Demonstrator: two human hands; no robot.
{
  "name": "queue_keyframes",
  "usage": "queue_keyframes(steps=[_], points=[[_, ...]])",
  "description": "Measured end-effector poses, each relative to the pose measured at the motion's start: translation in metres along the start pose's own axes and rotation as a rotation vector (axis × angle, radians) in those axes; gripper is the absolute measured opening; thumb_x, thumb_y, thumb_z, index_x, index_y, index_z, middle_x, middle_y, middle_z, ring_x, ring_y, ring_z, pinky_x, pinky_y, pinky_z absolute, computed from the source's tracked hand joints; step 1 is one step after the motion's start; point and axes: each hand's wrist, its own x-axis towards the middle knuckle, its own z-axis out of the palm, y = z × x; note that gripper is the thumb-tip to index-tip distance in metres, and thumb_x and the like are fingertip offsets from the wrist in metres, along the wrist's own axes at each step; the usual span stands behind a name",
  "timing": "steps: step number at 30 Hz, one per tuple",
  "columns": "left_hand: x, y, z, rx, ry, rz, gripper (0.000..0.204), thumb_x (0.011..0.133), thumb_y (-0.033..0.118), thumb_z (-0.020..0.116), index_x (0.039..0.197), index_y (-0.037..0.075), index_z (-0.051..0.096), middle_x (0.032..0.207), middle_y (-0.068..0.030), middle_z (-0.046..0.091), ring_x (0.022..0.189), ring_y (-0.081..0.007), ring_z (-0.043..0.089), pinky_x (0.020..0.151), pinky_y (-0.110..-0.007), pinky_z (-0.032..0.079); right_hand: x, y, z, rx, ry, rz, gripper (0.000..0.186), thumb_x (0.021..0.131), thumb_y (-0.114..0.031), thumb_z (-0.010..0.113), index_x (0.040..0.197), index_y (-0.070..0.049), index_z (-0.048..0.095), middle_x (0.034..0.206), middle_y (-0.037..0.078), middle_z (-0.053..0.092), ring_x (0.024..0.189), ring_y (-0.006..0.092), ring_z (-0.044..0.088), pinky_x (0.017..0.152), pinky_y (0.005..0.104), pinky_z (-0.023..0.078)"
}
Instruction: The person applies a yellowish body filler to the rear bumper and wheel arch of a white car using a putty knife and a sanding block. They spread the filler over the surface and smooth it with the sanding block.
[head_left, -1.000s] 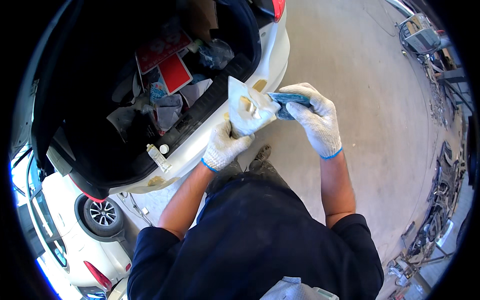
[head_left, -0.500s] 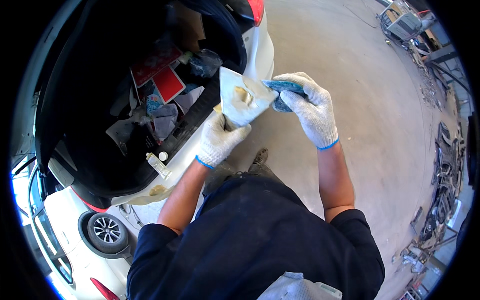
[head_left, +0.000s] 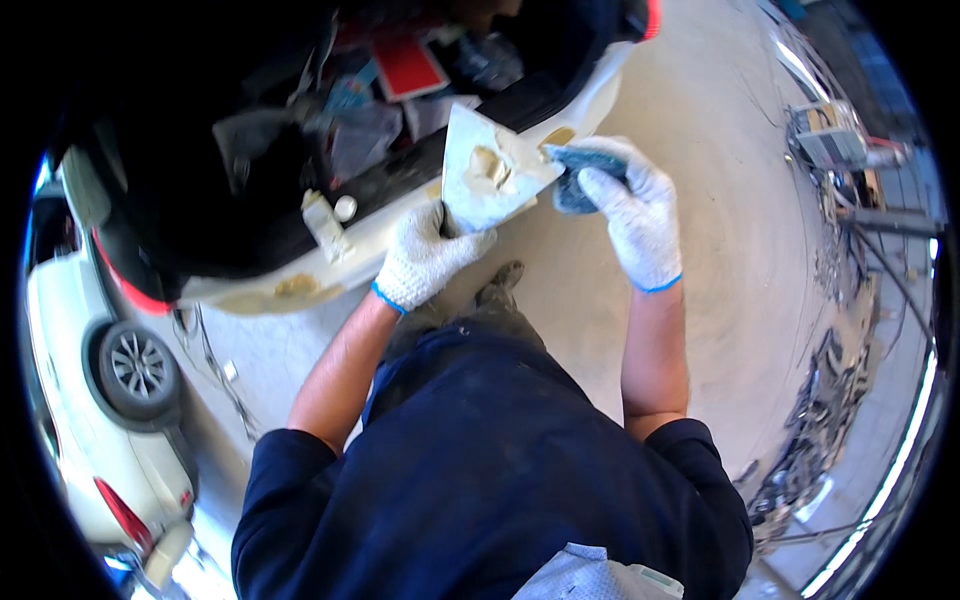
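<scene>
My left hand (head_left: 425,258), in a white knit glove, grips the lower edge of a flat off-white putty board (head_left: 472,208). A cream dollop of filler paste (head_left: 489,168) sits on the board's face. My right hand (head_left: 645,215), gloved the same way, is closed around a dark blue-green putty spreader (head_left: 580,190). The spreader's tip is at the board's right corner; whether the two touch I cannot tell. Beyond both hands is the car's white rear bumper (head_left: 365,262), with a tan filler patch (head_left: 297,286) on it.
A squeeze tube (head_left: 325,225) and a round white cap (head_left: 345,208) lie on the trunk sill. Inside the open trunk are plastic bags and a red flat item (head_left: 410,68). Another white car (head_left: 95,410) stands at left. Scrap parts (head_left: 815,420) line the right side.
The view has turned, so the car and trunk sit differently in it. Both hands keep their grips, with the spreader still by the board's right corner.
</scene>
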Motion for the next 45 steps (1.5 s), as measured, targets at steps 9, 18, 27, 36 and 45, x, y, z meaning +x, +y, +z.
queue_keyframes(steps=[9,18,27,36,45], points=[[-0.069,-0.05,-0.079,0.125,0.013,-0.162,0.044,0.084,0.021,0.084,0.117,-0.005,0.07,0.094,-0.0022,0.073,0.079,-0.0073,0.064,0.073,-0.028,0.055,0.02,0.027,0.094,0.19,-0.049,0.149,0.028,0.099,-0.001,0.063,0.125,0.003,0.07,0.113,0.008,0.076,0.096,0.0135,0.073,0.085,0.0288,0.06],[-0.041,-0.028,-0.048,-0.201,-0.041,-0.077,0.047,0.083,0.025,0.083,0.118,-0.003,0.069,0.096,-0.002,0.071,0.079,-0.0086,0.061,0.072,-0.029,0.053,0.004,0.034,0.039,0.493,-0.025,0.384,0.033,0.098,-0.007,0.065,0.13,0.001,0.064,0.113,0.01,0.074,0.096,0.017,0.074,0.085,0.0317,0.061],[0.052,0.005,0.105,-0.153,-0.255,-0.156,0.047,0.086,0.025,0.081,0.121,-0.002,0.065,0.091,-0.004,0.07,0.078,-0.0093,0.062,0.071,-0.028,0.054,-0.042,0.045,-0.125,0.626,0.003,0.336,0.038,0.096,-0.009,0.067,0.132,0.003,0.062,0.113,0.009,0.074,0.099,0.0153,0.072,0.088,0.0315,0.059],[0.125,0.03,0.242,-0.497,-0.159,-0.018,0.051,0.088,0.02,0.079,0.133,0.002,0.063,0.119,-0.0094,0.073,0.107,-0.0199,0.068,0.098,-0.035,0.052,-0.051,0.067,-0.288,0.469,0.456,0.294,0.034,0.097,-0.014,0.065,0.128,0.0,0.066,0.106,0.004,0.073,0.088,0.0106,0.069,0.077,0.0274,0.058],[0.228,0.078,0.312,-0.218,-0.441,-0.304,0.06,0.086,0.013,0.08,0.14,-0.001,0.057,0.123,-0.0094,0.071,0.103,-0.0134,0.068,0.091,-0.03,0.055,-0.001,0.161,-0.337,0.546,0.472,0.456,0.045,0.104,-0.021,0.065,0.145,-0.005,0.055,0.128,0.007,0.071,0.117,0.0189,0.067,0.101,0.0355,0.056]])
